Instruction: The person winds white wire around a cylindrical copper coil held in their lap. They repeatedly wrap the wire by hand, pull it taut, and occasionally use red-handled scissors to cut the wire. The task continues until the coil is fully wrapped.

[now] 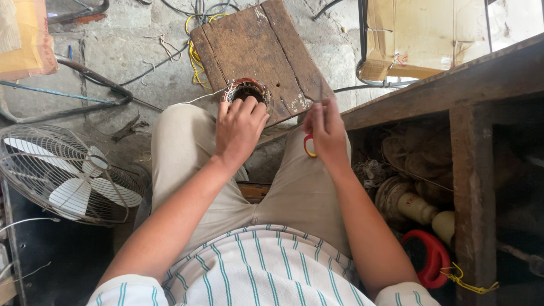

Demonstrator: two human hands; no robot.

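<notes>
A round motor stator (247, 89) with copper windings rests on a worn wooden board (258, 54) in front of my knees. My left hand (239, 127) lies over its near edge, fingers curled on the rim. My right hand (326, 133) is raised to the right of it, closed on scissors with a red and yellow handle (309, 146); the thin blades (321, 90) point up and away. White wires (198, 99) trail from the stator to the left.
A fan with a wire guard (68, 173) lies on the floor at left. Yellow and black cables (195, 62) run behind the board. A wooden bench (453, 85) stands at right with clutter and a red ring (433, 258) beneath. A cardboard box (422, 34) sits beyond.
</notes>
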